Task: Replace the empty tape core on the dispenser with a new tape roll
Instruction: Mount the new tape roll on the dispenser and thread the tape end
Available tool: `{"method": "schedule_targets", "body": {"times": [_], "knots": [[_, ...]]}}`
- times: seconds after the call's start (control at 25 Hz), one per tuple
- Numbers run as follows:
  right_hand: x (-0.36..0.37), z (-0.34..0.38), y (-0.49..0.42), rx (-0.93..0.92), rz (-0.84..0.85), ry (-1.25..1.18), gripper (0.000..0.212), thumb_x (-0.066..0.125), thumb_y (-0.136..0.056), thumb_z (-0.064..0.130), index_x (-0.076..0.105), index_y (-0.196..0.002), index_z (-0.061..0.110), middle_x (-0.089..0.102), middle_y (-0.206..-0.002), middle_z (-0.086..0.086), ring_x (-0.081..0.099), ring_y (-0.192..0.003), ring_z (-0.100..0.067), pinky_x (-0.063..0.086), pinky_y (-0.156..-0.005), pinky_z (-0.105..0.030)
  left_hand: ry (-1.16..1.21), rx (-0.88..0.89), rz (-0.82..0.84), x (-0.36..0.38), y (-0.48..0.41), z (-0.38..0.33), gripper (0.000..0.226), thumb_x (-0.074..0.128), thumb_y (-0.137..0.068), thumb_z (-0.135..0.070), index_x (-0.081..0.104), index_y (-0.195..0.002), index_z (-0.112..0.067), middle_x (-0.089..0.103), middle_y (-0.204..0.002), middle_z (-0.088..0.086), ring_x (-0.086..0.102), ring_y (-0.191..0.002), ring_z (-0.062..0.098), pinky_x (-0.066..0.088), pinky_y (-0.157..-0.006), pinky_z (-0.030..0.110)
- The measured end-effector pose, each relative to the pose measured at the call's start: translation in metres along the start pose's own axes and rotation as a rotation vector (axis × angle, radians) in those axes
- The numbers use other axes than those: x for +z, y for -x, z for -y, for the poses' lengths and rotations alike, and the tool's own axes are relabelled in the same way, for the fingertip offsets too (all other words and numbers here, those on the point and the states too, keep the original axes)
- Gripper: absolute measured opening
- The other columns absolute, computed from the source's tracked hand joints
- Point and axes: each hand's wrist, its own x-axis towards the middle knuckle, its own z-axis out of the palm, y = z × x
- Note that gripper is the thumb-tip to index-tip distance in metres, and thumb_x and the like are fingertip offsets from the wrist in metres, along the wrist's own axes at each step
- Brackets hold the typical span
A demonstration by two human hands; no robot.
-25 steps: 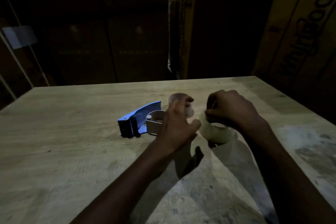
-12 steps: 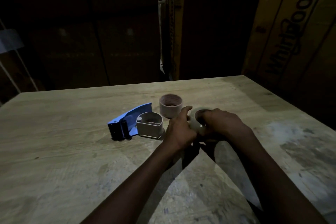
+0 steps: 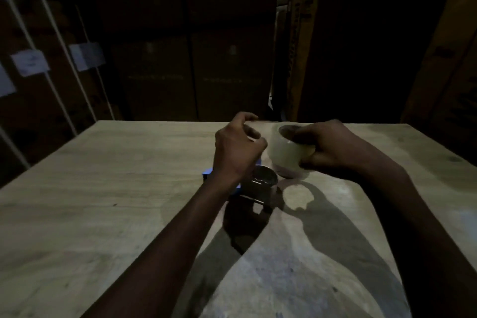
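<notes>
My right hand (image 3: 333,148) holds the new pale tape roll (image 3: 285,153) lifted above the wooden table (image 3: 116,188), thumb in its hole and fingers around its side. My left hand (image 3: 238,148) hovers just left of the roll with its fingertips pinched together; no tape strip shows between them. Below the left wrist lies the blue dispenser (image 3: 207,171), mostly hidden, with its grey metal hub (image 3: 263,181) bare. A sliver of the empty pinkish core (image 3: 285,173) stands on the table under the roll.
Tall dark cardboard boxes (image 3: 438,59) line the far and right sides of the table. White straps with paper labels (image 3: 31,62) hang at the left. The table's far edge runs just behind my hands.
Both hands have risen off the table with the tape roll. The left hand has let go of the roll's side and pinched shut beside it. The view has shifted, so the dispenser sits under my left wrist.
</notes>
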Motion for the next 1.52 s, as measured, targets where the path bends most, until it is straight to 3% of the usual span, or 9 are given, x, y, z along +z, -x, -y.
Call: {"method": "schedule_targets", "body": {"times": [0.08,0.2,0.36,0.52,0.72,0.84,0.92,1.08,1.52], "knots": [[0.008,0.015,-0.01,-0.049,-0.021,-0.046,0.069,0.071,-0.076,0.011,0.043,-0.138,0.022,0.054,-0.136,-0.009,0.057,-0.113,-0.023,0.053,-0.088,-0.031,-0.026,-0.035,-0.028,-0.027,-0.004,0.019,0.04,0.07,-0.076,-0.008,0.064,-0.114,-0.019,0.068,-0.08,-0.01,0.064,-0.074,-0.002,0.052,-0.067,0.01],[0.028,0.029,-0.018,-0.091,-0.042,-0.033,0.057,0.078,-0.071,0.029,0.06,-0.123,0.016,0.066,-0.116,-0.008,0.061,-0.101,-0.021,0.053,-0.084,-0.035,-0.006,-0.093,-0.059,-0.055,0.0,0.045,0.03,0.07,-0.077,-0.004,0.068,-0.102,-0.019,0.07,-0.076,-0.009,0.068,-0.075,0.002,0.059,-0.076,0.027],[0.048,0.024,-0.022,-0.146,-0.048,0.021,0.048,0.077,-0.07,0.037,0.066,-0.113,0.019,0.057,-0.104,-0.001,0.055,-0.1,-0.023,0.049,-0.083,-0.044,-0.022,-0.098,-0.069,-0.064,0.015,0.066,0.016,0.074,-0.078,-0.011,0.069,-0.09,-0.019,0.071,-0.08,-0.007,0.068,-0.08,0.004,0.059,-0.079,0.033],[0.049,0.014,-0.018,-0.19,-0.085,-0.017,0.043,0.079,-0.066,0.035,0.07,-0.105,0.018,0.059,-0.097,-0.001,0.057,-0.092,-0.024,0.05,-0.077,-0.045,-0.044,-0.116,-0.072,-0.063,0.024,0.072,0.026,0.073,-0.076,-0.006,0.07,-0.097,-0.021,0.073,-0.079,-0.006,0.069,-0.077,0.001,0.058,-0.079,0.024],[0.052,0.015,-0.016,-0.227,-0.099,-0.018,0.037,0.077,-0.066,0.037,0.07,-0.098,0.021,0.055,-0.094,0.002,0.054,-0.088,-0.02,0.051,-0.074,-0.045,-0.08,-0.094,-0.081,-0.063,0.025,0.072,0.01,0.072,-0.078,-0.008,0.072,-0.081,-0.018,0.07,-0.084,-0.004,0.066,-0.083,0.007,0.053,-0.072,0.015],[0.05,0.014,-0.016,-0.226,-0.126,-0.024,0.033,0.078,-0.066,0.037,0.069,-0.093,0.019,0.052,-0.093,0.003,0.054,-0.089,-0.021,0.051,-0.075,-0.041,-0.103,-0.078,-0.105,-0.064,0.024,0.069,0.01,0.072,-0.079,-0.009,0.07,-0.081,-0.019,0.065,-0.096,0.0,0.06,-0.087,0.007,0.044,-0.063,0.001],[0.05,0.014,-0.014,-0.224,-0.133,-0.021,0.033,0.078,-0.067,0.035,0.069,-0.093,0.017,0.049,-0.093,0.005,0.053,-0.09,-0.021,0.05,-0.075,-0.039,-0.11,-0.069,-0.074,-0.062,0.026,0.066,0.012,0.071,-0.08,-0.009,0.068,-0.084,-0.02,0.066,-0.085,-0.003,0.059,-0.076,0.001,0.042,-0.061,0.0],[0.05,0.013,-0.014,-0.211,-0.127,-0.017,0.038,0.078,-0.068,0.034,0.069,-0.1,0.016,0.046,-0.094,0.005,0.05,-0.091,-0.019,0.048,-0.076,-0.036,-0.094,-0.095,-0.043,-0.063,0.028,0.065,0.034,0.074,-0.076,-0.007,0.066,-0.104,-0.025,0.069,-0.075,-0.006,0.066,-0.073,0.0,0.046,-0.06,0.001],[0.053,0.014,-0.015,-0.228,-0.106,-0.01,0.036,0.075,-0.066,0.04,0.07,-0.096,0.021,0.054,-0.093,0.002,0.053,-0.087,-0.019,0.05,-0.075,-0.045,-0.171,-0.119,0.018,-0.064,0.029,0.058,0.031,0.075,-0.074,-0.006,0.071,-0.1,-0.022,0.069,-0.079,-0.003,0.064,-0.074,0.004,0.047,-0.062,0.012]]}}
